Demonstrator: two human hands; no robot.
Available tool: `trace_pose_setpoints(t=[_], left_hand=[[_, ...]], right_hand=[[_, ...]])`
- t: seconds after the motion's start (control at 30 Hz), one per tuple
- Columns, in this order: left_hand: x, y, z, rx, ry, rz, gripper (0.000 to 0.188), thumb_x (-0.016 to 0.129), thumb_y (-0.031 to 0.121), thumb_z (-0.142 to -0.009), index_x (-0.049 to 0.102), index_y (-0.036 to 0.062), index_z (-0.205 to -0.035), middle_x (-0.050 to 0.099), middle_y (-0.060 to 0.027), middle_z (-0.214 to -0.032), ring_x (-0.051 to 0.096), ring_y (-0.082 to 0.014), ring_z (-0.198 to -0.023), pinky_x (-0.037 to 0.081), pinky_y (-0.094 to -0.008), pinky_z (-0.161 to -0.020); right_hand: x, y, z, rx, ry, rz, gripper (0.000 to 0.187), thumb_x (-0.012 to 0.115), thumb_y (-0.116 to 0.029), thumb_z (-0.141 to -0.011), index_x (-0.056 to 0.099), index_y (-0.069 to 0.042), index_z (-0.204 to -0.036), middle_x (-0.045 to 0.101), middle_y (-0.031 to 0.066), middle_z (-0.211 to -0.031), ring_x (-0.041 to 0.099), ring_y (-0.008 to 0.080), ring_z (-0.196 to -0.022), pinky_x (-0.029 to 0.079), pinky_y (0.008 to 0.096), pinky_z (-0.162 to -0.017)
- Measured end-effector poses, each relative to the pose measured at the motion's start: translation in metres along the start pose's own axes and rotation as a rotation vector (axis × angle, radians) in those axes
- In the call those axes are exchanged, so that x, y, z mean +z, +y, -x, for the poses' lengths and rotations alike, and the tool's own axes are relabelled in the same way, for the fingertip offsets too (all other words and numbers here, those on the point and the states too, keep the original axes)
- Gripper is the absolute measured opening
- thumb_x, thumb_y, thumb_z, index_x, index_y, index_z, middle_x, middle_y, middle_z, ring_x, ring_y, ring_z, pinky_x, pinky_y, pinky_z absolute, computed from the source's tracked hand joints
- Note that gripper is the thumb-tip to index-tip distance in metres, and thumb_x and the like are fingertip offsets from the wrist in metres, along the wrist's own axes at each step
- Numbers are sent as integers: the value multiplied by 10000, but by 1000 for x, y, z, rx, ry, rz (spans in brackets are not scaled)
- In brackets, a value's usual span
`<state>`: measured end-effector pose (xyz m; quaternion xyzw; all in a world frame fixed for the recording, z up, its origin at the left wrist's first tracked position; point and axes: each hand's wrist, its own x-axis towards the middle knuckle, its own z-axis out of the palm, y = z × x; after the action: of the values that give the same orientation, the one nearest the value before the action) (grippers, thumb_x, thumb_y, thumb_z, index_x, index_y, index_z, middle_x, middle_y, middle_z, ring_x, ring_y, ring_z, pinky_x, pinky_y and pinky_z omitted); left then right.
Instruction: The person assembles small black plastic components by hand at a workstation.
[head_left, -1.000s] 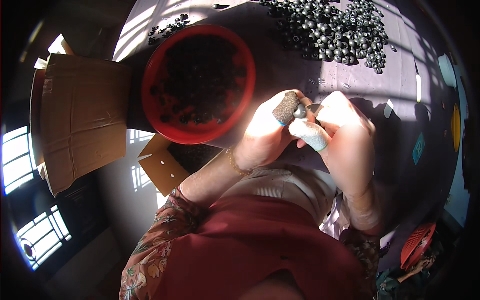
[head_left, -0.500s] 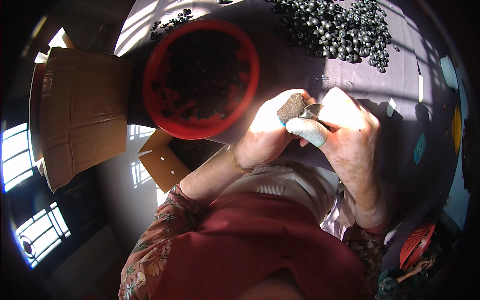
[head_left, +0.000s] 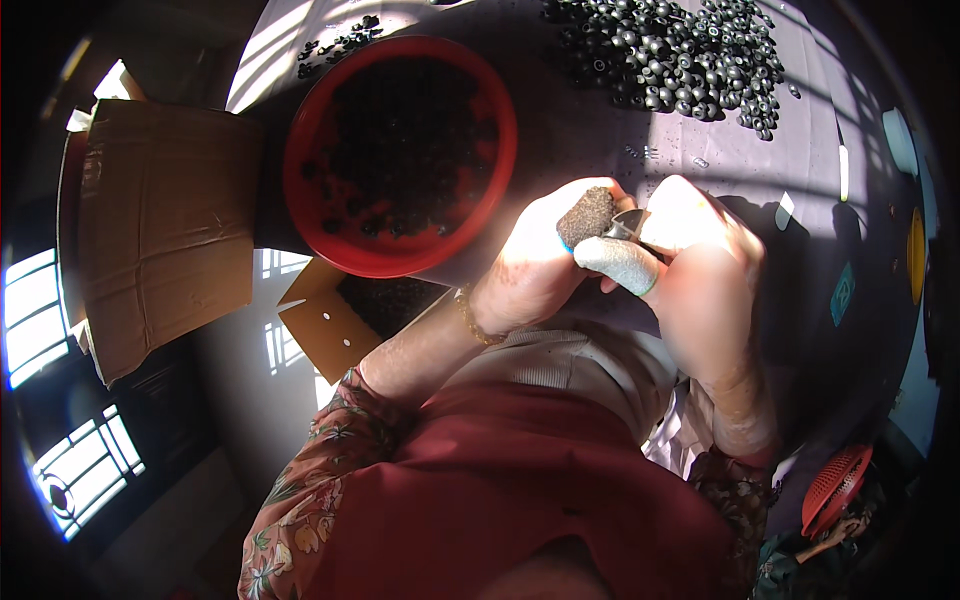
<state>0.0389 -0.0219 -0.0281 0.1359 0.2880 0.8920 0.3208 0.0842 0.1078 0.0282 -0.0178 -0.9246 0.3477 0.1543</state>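
Note:
My left hand [head_left: 530, 245] and my right hand [head_left: 710, 290] meet above my lap at the near edge of the cloth-covered table. A dark speckled cover [head_left: 588, 217] sits on my left thumb, a whitish one [head_left: 618, 263] on my right thumb. Between the thumbs shows a small curved metal blade [head_left: 627, 223], pinched in my right hand. The fingers of my left hand are curled closed, and whatever they hold is hidden behind the thumbs. To the left stands a red basin [head_left: 375, 265] with many small dark pieces in it.
A heap of small dark rounded rings [head_left: 680, 65] lies at the far side, with a smaller scatter [head_left: 345, 42] beyond the basin. Cardboard boxes [head_left: 165, 210] stand at left, one low and open [head_left: 320, 315]. At right are a white scrap [head_left: 785, 210], a teal packet [head_left: 842, 295] and a red strainer [head_left: 838, 490].
My right hand has turned slightly at the wrist and shifted a little to the right, its back blurred by motion. The left hand has barely moved.

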Motion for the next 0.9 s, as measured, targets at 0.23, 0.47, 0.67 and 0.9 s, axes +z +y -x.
trace_pose_setpoints(t=[0.23,0.47,0.67,0.9], left_hand=[[-4,0,0,-51,20,27,248,534,168,-892,497,7,-1077,551,-106,-957,555,-157,-765,455,-269,-557],[-5,3,-2,-78,-37,-52,232,527,145,-889,502,5,-1072,557,-98,-929,550,-141,-754,453,-258,-559],[3,0,1,55,-28,-52,230,523,162,-895,502,2,-1059,556,-95,-919,541,-133,-737,448,-254,-561],[-4,1,-5,-100,-84,160,249,493,229,-927,502,10,-1045,545,-107,-882,481,-111,-657,422,-270,-537]], right_hand=[[1,1,-2,-51,-3,12,275,745,-307,-676,636,-75,-576,483,22,-555,492,156,-486,376,288,-454],[3,4,1,-74,-5,1,337,726,-334,-695,593,-60,-550,481,35,-548,507,176,-493,377,303,-454],[0,1,1,-155,-6,64,365,706,-343,-730,554,-43,-590,520,37,-591,524,173,-493,389,308,-457],[-4,1,4,180,-56,-525,394,720,-302,-756,486,5,-679,512,33,-627,537,92,-516,417,240,-475]])
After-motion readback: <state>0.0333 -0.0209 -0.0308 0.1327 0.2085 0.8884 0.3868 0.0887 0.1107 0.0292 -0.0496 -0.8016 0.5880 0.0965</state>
